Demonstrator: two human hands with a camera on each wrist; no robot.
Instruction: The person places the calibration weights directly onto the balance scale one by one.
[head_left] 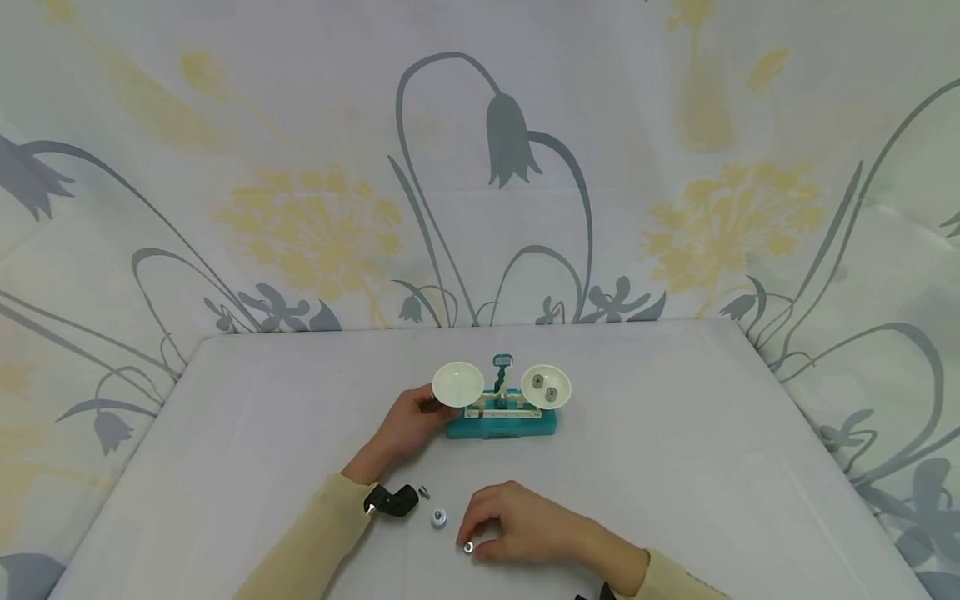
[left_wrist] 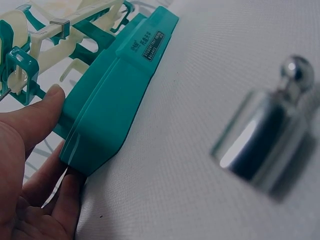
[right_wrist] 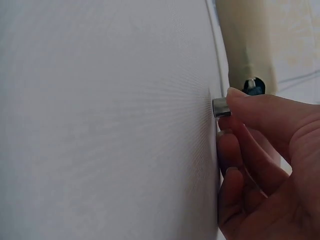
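Observation:
A teal balance scale [head_left: 501, 427] with two cream pans stands on the white-covered table. My left hand [head_left: 412, 423] grips the left end of its base, thumb on top and fingers low at the side, as the left wrist view shows. Two metal weights [head_left: 545, 387] sit in the right pan [head_left: 562, 377]; the left pan [head_left: 457, 384] holds nothing. Nearer to me, my right hand [head_left: 525, 525] pinches a small metal weight [right_wrist: 221, 107] between thumb and fingertips, its lower end right at the cloth.
Between my hands, a knobbed metal weight [head_left: 438, 518] stands on the table, with a smaller weight [head_left: 423, 492] beside the black wrist camera [head_left: 393, 501]. Behind the table's far edge hangs a flower-printed cloth [head_left: 510, 250].

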